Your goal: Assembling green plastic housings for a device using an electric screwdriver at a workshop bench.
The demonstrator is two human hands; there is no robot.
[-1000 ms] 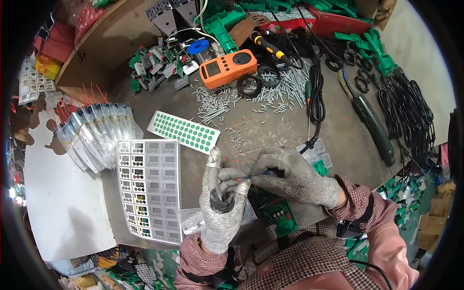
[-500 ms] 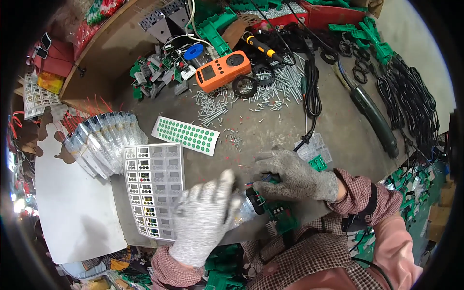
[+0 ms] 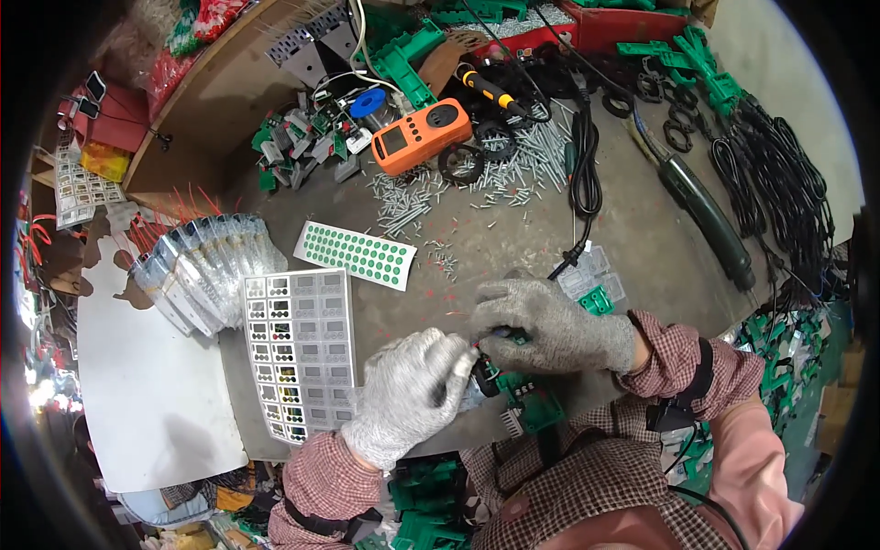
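My left hand [image 3: 412, 394], in a pale knitted glove, has thumb and fingers drawn together near the bench's front edge. My right hand [image 3: 559, 325], in a grey glove, meets it from the right with curled fingers. Something dark shows within the right hand's grip, and a small red bit lies between the fingertips; the gloves hide what each hand pinches. Just below the fingertips is a black ring-shaped part [image 3: 484, 376], with clear plastic beside it partly under the left hand. A green circuit board [image 3: 536, 405] with a pale finned piece sits right of the ring, close to my body.
Left lie a sheet of display stickers [image 3: 321, 353], a sheet of green round stickers [image 3: 357, 255] and bagged parts [image 3: 206, 270]. Beyond are an orange meter [image 3: 422, 136], loose screws [image 3: 541, 165] and a yellow-black screwdriver [image 3: 490, 90]. Right are a dark-handled tool [image 3: 706, 220] and black cables [image 3: 779, 174].
My left hand has shifted right and turned, its raised thumb now lowered against the fingers. The right hand has stayed close to its place; the gap between the hands has narrowed.
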